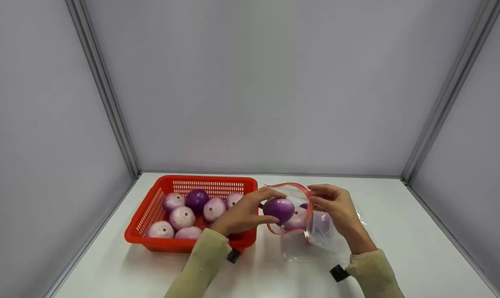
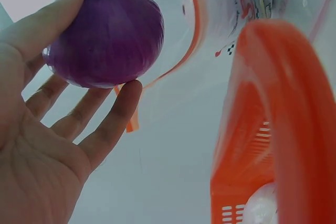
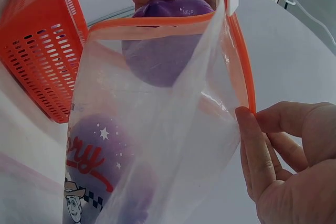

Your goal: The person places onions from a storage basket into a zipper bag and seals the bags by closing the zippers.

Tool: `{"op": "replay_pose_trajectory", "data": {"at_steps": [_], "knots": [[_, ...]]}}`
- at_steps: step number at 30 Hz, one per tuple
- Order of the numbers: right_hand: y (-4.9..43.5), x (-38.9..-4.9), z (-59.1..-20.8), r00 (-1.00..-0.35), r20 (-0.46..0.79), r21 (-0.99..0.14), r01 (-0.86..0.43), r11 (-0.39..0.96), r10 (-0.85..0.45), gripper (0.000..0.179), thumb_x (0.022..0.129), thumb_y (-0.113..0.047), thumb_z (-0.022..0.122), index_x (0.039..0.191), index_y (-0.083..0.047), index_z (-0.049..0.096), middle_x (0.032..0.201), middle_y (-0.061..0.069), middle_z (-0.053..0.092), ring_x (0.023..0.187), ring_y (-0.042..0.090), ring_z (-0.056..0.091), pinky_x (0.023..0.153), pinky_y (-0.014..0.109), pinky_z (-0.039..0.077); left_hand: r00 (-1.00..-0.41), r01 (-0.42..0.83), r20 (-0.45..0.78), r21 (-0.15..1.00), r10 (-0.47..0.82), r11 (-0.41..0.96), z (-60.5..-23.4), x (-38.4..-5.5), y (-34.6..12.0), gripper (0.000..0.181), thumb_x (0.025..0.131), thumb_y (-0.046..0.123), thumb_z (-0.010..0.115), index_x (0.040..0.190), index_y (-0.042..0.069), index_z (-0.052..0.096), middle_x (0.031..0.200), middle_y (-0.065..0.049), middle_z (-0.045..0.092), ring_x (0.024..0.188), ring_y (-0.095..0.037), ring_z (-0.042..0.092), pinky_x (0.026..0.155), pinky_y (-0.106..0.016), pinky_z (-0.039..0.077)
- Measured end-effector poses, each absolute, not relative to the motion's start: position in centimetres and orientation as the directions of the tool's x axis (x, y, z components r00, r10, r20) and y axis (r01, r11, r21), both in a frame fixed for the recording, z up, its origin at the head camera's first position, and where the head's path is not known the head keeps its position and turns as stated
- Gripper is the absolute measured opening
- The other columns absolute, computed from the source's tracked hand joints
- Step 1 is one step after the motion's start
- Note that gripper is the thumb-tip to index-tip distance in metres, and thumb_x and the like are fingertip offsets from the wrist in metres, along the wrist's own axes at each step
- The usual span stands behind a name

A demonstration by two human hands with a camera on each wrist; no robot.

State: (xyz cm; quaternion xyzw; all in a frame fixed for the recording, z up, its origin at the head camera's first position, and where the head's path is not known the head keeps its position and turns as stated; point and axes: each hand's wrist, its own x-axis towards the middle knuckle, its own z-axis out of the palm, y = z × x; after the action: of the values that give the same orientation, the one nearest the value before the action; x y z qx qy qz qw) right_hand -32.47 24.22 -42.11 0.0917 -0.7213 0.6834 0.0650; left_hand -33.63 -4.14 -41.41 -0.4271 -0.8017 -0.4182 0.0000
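My left hand (image 1: pixel 247 211) grips a purple onion (image 1: pixel 279 210) between thumb and fingers, right at the mouth of a clear zip bag (image 3: pixel 157 129). In the right wrist view this onion's lower part shows through the bag's plastic, just below the orange zip edge. My right hand (image 1: pixel 334 205) pinches that orange edge (image 3: pixel 247 72) between thumb and fingers, and the mouth stands wide apart. Inside the bag lie other onions (image 1: pixel 296 219), seen through the printed plastic. The bag carries red lettering and a cartoon figure.
Left of the bag stands a red plastic basket (image 1: pixel 194 179) with slotted walls, holding several pale and purple onions (image 1: pixel 182 217). Both rest on a white table (image 1: pixel 407 231). Grey panels (image 1: pixel 250 103) enclose the table at the back and sides.
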Motion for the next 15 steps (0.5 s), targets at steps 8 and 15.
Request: {"op": "replay_pose_trajectory", "data": {"at_steps": [8, 15], "knots": [[24.4, -32.4, -42.2, -0.976, 0.215, -0.975, -0.217, 0.056, -0.035, 0.034, 0.094, 0.001, 0.072, 0.127, 0.01, 0.066, 0.1, 0.009, 0.073, 0.092, 0.018, 0.071, 0.083, 0.031, 0.064, -0.613, 0.702, 0.343, 0.65, 0.712, 0.291, -42.0, -33.5, -3.1, 0.053, 0.093, 0.022, 0.079, 0.143, 0.023, 0.06, 0.142, 0.006, 0.06, 0.129, -0.01, 0.057, 0.108, -0.03, 0.051], [24.5, -32.6, -42.2, -0.972, 0.231, -0.972, -0.233, 0.041, -0.042, 0.035, 0.094, 0.001, 0.072, 0.127, 0.011, 0.066, 0.101, 0.01, 0.073, 0.093, 0.018, 0.072, 0.084, 0.032, 0.064, -0.626, 0.698, 0.311, 0.632, 0.715, 0.336, -42.4, -33.3, -2.8, 0.056, 0.093, 0.022, 0.079, 0.145, 0.023, 0.059, 0.147, 0.008, 0.06, 0.133, -0.011, 0.056, 0.111, -0.033, 0.049]]}}
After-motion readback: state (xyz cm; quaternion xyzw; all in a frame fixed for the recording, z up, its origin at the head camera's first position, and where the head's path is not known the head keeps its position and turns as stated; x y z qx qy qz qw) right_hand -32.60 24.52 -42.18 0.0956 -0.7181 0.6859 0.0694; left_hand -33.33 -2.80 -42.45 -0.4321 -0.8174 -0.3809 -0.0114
